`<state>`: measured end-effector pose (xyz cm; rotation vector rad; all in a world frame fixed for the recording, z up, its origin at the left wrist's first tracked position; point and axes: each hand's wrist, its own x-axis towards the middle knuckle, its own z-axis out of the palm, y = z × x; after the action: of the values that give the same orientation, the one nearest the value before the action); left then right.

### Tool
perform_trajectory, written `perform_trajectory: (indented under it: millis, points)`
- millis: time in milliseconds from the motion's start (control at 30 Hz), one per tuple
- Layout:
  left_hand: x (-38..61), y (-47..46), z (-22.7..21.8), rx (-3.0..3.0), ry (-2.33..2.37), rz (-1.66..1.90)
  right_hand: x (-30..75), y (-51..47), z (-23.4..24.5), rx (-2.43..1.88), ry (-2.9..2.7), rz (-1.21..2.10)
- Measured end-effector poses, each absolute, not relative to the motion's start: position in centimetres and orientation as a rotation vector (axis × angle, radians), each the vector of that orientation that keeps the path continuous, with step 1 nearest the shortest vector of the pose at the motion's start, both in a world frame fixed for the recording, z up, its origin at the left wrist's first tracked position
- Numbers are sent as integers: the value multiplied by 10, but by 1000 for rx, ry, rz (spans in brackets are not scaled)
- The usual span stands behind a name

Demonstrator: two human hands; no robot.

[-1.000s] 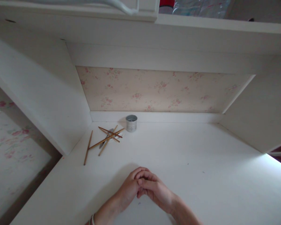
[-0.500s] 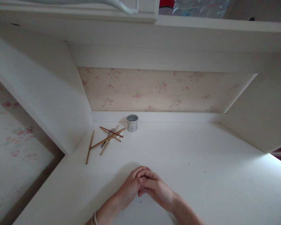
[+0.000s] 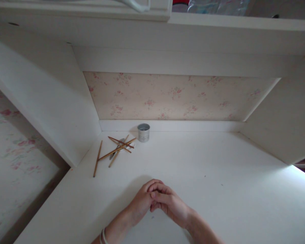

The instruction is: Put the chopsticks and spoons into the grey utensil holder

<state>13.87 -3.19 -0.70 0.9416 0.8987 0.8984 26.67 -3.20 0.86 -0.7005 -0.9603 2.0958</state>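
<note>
My left hand (image 3: 140, 202) and my right hand (image 3: 173, 205) are clasped together above the near middle of the white desk (image 3: 205, 203). Their fingers are closed around each other, and no object shows between them. Part of the fingers and both palms are hidden. Beyond them, to the left, several wooden chopsticks (image 3: 96, 166) lie loosely crossed. Under the crossed ones is a dark grey metal utensil (image 3: 112, 156), mostly covered, with something white beside it. A silver metal cup (image 3: 143, 135) with small punched holes stands upright right of the pile, near the back edge.
White side panels (image 3: 48, 95) close in the desk at left and right. A white shelf (image 3: 167, 37) overhangs the back, with clear plastic packaging (image 3: 205, 6) on it. Behind the desk runs floral wallpaper (image 3: 167, 98).
The view has shifted very slightly. My hands stay clasped in the same place, and the chopsticks and cup have not moved.
</note>
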Motion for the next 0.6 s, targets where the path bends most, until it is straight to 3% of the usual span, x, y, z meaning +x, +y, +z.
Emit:
perform_trajectory:
  millis: [600]
  points:
    - [139,-31,-8,948,884,904,267,-31,5,-704,-980,2088]
